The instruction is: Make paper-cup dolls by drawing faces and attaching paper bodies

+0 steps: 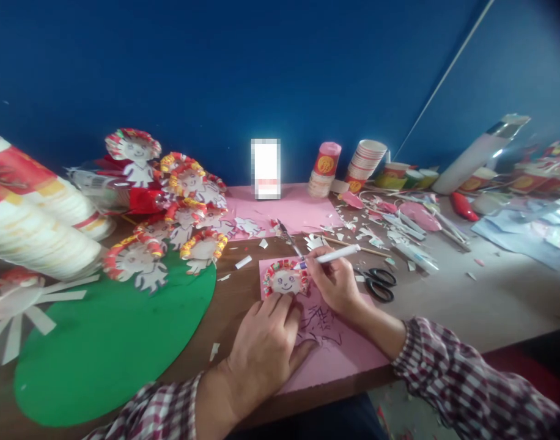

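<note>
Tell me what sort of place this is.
Probably a craft workspace: scissors lie near paper scraps, stacked paper cups stand near the wall, and the right hand holds a marker at a paper face.

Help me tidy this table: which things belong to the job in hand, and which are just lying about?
In use, it seems:
paper face
white marker in the right hand
pink sheet under the face and left hand

Apparently just lying about:
black scissors
green oval
stacked cups
loose paper scraps

A craft workspace: table (449,299) with paper scraps (370,234), scissors (380,283), cup stacks (41,235), paper figures (140,150).
</note>
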The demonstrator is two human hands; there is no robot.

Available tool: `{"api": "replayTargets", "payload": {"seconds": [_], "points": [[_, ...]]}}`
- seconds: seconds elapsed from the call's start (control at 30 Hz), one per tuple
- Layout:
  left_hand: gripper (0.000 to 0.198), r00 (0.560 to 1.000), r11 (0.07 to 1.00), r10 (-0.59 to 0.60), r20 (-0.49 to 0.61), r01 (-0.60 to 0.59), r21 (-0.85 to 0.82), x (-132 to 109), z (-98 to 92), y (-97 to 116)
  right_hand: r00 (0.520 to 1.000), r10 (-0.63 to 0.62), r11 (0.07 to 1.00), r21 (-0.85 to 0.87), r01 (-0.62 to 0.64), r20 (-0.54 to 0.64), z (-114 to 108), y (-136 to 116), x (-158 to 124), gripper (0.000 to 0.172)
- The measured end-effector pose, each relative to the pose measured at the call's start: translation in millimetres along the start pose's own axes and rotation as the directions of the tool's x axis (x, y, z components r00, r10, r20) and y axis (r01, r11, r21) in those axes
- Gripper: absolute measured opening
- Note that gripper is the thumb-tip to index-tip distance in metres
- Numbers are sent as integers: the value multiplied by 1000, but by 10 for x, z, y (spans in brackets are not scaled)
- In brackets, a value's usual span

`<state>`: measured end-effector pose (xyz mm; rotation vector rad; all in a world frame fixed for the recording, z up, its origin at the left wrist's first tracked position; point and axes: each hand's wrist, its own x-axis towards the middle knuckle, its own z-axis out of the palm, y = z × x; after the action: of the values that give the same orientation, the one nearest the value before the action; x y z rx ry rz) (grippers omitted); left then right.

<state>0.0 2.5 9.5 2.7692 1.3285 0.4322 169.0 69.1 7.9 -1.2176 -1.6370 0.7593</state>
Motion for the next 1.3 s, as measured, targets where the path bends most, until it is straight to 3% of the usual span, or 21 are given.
{"api": "replayTargets", "payload": {"seconds": [0.43,0.6,0.7,0.83,0.93,1.03,1.13,1.3], "points": [[48,1000,1000,3,-1,-3,21,-2,-18,2,993,19,1000,1,-20,118,-1,-114,-11,8],[44,1000,1000,5,-20,-5,-15,1,-55,3,1000,-14,1000,-3,13,-3,-40,-46,43,14],[39,992,998,10,-125,-18,-60,25,-78,-32,997,-43,999,18,44,-61,-86,17,93,22],[29,949,980,-159,-273,118,-161,49,-132,-204,976,-86,996,9,89,-201,-183,97,180,24],[24,919,922,-323,-227,252,-293,-9,-216,-402,951,-112,994,-25,110,-286,-270,185,261,26],[25,879,870,-448,-164,387,-306,-107,-320,-552,940,-67,992,-123,27,-335,-347,270,330,28],[25,843,828,-528,-104,483,-286,-145,-398,-587,968,-2,959,-275,-69,-249,-402,297,359,45],[28,824,799,-565,-36,536,-273,2,-383,-511,998,-44,906,-423,25,-34,-442,239,334,62]]}}
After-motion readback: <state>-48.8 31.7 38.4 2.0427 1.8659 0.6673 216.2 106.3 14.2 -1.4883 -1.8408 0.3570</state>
